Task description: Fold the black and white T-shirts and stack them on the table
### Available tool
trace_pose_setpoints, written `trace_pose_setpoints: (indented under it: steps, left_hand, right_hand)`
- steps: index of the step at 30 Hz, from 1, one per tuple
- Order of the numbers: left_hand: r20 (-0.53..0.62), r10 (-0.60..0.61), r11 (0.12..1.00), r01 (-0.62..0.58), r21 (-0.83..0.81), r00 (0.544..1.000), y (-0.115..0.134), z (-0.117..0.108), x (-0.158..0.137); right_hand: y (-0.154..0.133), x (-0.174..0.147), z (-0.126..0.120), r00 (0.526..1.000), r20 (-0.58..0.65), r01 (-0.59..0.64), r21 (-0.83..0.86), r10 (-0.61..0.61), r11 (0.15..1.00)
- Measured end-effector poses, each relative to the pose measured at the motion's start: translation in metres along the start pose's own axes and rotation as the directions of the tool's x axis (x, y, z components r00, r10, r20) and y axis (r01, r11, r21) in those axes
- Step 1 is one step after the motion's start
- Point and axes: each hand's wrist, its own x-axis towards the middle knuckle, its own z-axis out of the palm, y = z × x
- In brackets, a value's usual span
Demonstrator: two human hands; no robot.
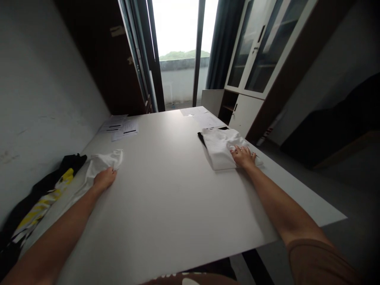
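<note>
At the left side of the white table [166, 198], my left hand [105, 178] is closed on a crumpled white garment [103, 159], with its fingertips hidden. The rest of that garment trails back along my forearm. My right hand [244, 156] lies on a folded white garment [218, 152] near the right edge, its fingers spread over the cloth. Black cloth [202, 138] sticks out from under this folded piece. Which kinds of garment these are, I cannot tell.
Black clothing [47, 182] and a yellow-and-white patterned cloth [44, 206] lie along the left wall. Paper sheets [126, 128] rest at the far left, with more papers [204, 118] at the far right. A cabinet [249, 107] with one lower door open stands beyond the table.
</note>
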Motion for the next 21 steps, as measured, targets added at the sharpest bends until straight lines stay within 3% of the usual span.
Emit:
trace_pose_setpoints:
  steps: [5, 8, 10, 16, 19, 21]
  left_hand:
    - [0.083, 0.063, 0.997, -0.058, -0.056, 0.995, 0.084, 0.0, -0.004]
    - [0.007, 0.094, 0.99, -0.093, -0.108, 0.996, 0.137, 0.004, -0.025]
    - [-0.126, 0.158, 0.978, -0.173, -0.119, 0.979, 0.167, 0.009, -0.039]
    - [-0.176, 0.276, 0.929, -0.309, -0.202, 0.945, 0.226, 0.016, -0.065]
    - [-0.212, 0.298, 0.916, -0.341, -0.212, 0.931, 0.246, 0.017, -0.072]
    - [-0.238, 0.316, 0.905, -0.367, -0.215, 0.919, 0.257, 0.018, -0.077]
  right_hand:
    - [-0.011, -0.001, -0.01, 1.0, 0.009, -0.017, -0.02, 0.017, 1.0]
    - [-0.034, -0.006, -0.01, 0.999, -0.048, 0.003, -0.014, -0.004, 1.0]
    - [-0.052, -0.012, -0.005, 0.994, -0.078, 0.082, 0.001, -0.082, 0.997]
    - [-0.088, -0.031, 0.007, 0.977, -0.17, 0.127, -0.004, -0.126, 0.992]
    - [-0.114, -0.051, 0.01, 0.931, -0.24, 0.287, 0.013, -0.275, 0.958]
    - [-0.143, -0.069, 0.016, 0.847, -0.197, 0.51, 0.041, -0.493, 0.859]
